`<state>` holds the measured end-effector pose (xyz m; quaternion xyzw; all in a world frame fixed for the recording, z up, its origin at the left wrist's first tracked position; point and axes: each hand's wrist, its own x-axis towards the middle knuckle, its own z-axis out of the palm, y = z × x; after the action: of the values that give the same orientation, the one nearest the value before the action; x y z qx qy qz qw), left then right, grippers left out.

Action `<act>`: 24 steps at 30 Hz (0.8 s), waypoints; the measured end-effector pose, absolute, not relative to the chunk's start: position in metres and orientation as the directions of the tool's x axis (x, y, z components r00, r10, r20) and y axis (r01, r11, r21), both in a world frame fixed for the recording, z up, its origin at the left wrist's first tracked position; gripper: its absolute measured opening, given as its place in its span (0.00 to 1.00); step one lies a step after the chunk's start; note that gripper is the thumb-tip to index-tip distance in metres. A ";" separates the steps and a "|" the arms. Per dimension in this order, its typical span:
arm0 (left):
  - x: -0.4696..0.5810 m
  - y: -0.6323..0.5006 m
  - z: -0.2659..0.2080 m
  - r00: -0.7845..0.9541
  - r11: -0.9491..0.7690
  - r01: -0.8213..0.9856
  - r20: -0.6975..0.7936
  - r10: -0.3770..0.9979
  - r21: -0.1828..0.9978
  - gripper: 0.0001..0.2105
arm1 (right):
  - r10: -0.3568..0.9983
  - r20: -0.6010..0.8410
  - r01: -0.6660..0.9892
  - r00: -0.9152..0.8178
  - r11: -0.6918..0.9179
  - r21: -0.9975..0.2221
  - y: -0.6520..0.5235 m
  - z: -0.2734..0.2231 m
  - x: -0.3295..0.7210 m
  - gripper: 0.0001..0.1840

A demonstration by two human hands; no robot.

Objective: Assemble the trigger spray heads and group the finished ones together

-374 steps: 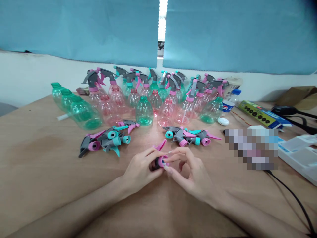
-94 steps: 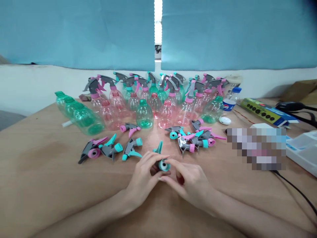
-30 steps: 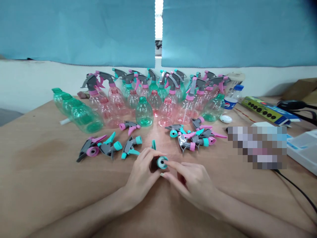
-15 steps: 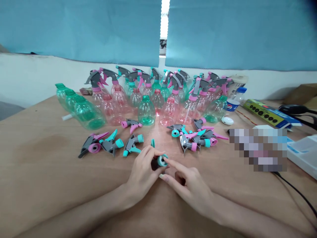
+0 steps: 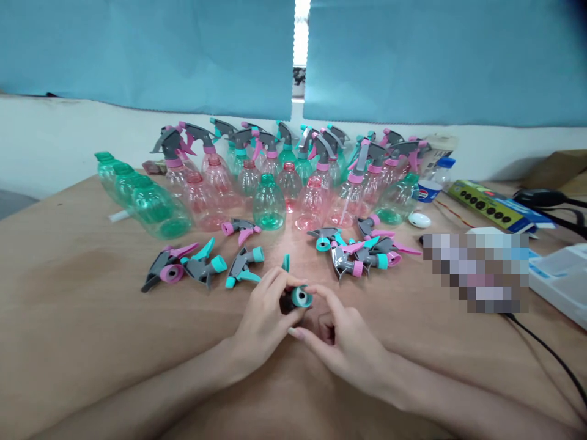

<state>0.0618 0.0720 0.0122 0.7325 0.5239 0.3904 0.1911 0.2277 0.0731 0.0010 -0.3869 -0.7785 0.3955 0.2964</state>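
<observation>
A grey trigger spray head with a teal collar (image 5: 300,297) is held in my left hand (image 5: 262,321), its open collar end facing me. My left fingers wrap around its grey body, which they mostly hide; a teal tip shows above them. My right hand (image 5: 358,342) has its index fingertip at the collar's right rim. Its thumb is stretched out below, apart from the index finger, and the other fingers are curled. Loose teal spray heads (image 5: 245,267) lie just beyond my left hand, and a pile of pink and teal ones (image 5: 346,260) lies beyond my right.
Pink and green bottles stand behind, including an uncapped green bottle (image 5: 269,205) and several with spray heads fitted. Green bottles (image 5: 158,208) lean at left. At right are a white oval object (image 5: 419,220), a yellow-green box (image 5: 481,205), a plastic organizer (image 5: 562,275) and a black cable (image 5: 545,348).
My right index finger has shifted from the collar's opening to its rim, and my right thumb has moved slightly left. My left hand still holds the spray head. The view has shifted slightly.
</observation>
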 end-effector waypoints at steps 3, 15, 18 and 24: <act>0.062 0.071 0.011 0.164 -0.379 0.611 0.358 0.919 0.695 0.13 | 0.843 0.156 0.367 -0.515 0.381 -0.849 0.069 0.000 0.226 0.24; 0.059 0.071 0.011 0.130 -0.361 0.613 0.362 0.923 0.703 0.08 | 0.869 0.123 0.439 -0.480 0.359 -0.824 0.073 0.015 0.234 0.20; 0.060 0.071 0.012 0.129 -0.374 0.626 0.382 0.915 0.685 0.08 | 0.870 0.018 0.404 -0.494 0.248 -0.881 0.070 0.022 0.235 0.22; 0.060 0.072 0.010 0.115 -0.353 0.644 0.370 0.922 0.679 0.08 | 0.823 -0.126 0.378 -0.553 0.113 -0.919 0.060 0.028 0.235 0.33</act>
<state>0.0600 0.0724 0.0104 0.7250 0.5399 0.3885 0.1789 0.2353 0.0595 0.0280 -0.4205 -0.7142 0.5163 0.2156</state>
